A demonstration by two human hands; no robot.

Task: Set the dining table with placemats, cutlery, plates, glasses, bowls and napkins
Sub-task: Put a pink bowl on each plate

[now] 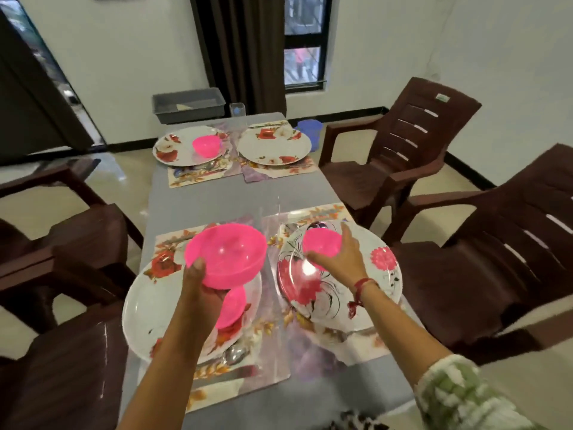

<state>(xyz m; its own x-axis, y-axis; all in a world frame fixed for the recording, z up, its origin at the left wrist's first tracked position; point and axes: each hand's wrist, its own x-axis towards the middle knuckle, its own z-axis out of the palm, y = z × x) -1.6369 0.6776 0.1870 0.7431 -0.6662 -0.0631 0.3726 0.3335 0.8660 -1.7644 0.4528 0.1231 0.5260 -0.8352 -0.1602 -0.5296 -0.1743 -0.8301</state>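
On the near left placemat (pixel 217 377) a white plate (pixel 145 308) with red flowers is set, and a spoon (pixel 235 355) is seen at its near edge. A pink bowl (pixel 232 308) is placed on this plate. Above it, a second pink bowl (pixel 226 256) is held in the air by the left hand (pixel 201 293), closed around its near wall with the thumb on the rim and the fingers under the bowl. On the near right placemat (pixel 313 212) a plate with a pink flower pattern (pixel 381 274) is laid, and a smaller pink bowl (pixel 321 246) is placed on its far part. This bowl is gripped by the right hand (pixel 341 259), the fingers half curled over its right side; a red thread (pixel 362 285) is worn at the wrist. All is placed on a grey table (pixel 210 197). At the far end, two more placemats are laid side by side, each with a flowered plate; a pink bowl (pixel 206 145) is seen on the far left plate (pixel 173 147), while the far right plate (pixel 274 146) is without a bowl. Behind them a grey tray (pixel 189 103) and a blue cup (pixel 310 131) are seen. Brown chairs (pixel 403 144) are placed around the table.
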